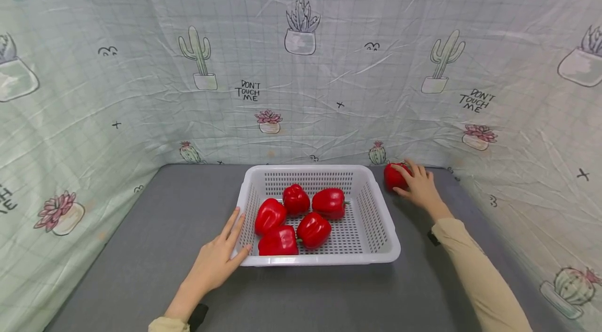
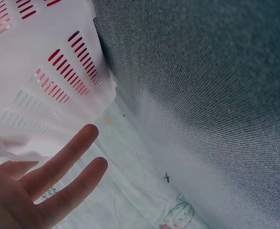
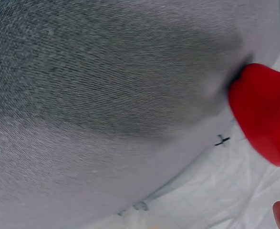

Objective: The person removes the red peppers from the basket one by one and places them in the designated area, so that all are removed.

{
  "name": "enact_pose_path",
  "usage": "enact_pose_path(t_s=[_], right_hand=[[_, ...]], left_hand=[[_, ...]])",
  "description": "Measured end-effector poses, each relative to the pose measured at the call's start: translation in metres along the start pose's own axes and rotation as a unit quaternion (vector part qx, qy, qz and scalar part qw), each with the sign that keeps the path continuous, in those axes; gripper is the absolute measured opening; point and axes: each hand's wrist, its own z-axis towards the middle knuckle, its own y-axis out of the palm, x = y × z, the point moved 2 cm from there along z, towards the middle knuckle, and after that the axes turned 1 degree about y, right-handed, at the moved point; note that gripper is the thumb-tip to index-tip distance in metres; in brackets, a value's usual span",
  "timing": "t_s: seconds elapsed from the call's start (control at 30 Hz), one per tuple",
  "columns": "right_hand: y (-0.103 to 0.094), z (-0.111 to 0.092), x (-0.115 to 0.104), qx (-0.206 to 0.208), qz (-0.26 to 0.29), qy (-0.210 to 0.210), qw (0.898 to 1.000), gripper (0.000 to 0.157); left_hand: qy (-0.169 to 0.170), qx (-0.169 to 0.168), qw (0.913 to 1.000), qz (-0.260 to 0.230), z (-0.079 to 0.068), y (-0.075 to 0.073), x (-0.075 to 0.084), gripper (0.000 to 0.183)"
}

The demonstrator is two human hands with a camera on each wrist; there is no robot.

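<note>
A cactus-print cloth backdrop [image 1: 301, 60] wraps around the back and sides of a grey table [image 1: 141, 248], and on that table sits a white slotted plastic basket [image 1: 371, 212] with five red bell peppers [image 1: 296, 199] lying loose in its bottom. The left hand [image 1: 218, 261] lies flat on the table with straight fingers touching the basket's near left corner, holding nothing; the left wrist view shows the same fingers [image 2: 58, 164] spread against the pale slotted wall. Over by the far right corner, outside the basket and near the backdrop's fold, a sixth red bell pepper [image 1: 394, 176] sits on the table, and the right hand [image 1: 420, 188] covers its right side, fingers bent over the top of it. From here it looks like a grasp just closing; I can't tell whether the thumb has got underneath yet. To my eye the step in hand is getting a firm hold on that lone pepper: the skin is glossy and rounded, so the fingers want to wrap well around its widest part before any lift, while the flat left hand keeps the light basket from sliding.
</note>
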Motion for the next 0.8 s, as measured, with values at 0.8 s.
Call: enact_pose_path(t_s=[0.8], right_hand=[[-0.059, 0.001, -0.087, 0.073, 0.036, -0.162, 0.983, 0.050]], left_hand=[[-0.003, 0.003, 1.0000, -0.004, -0.001, 0.001, -0.001, 0.070]])
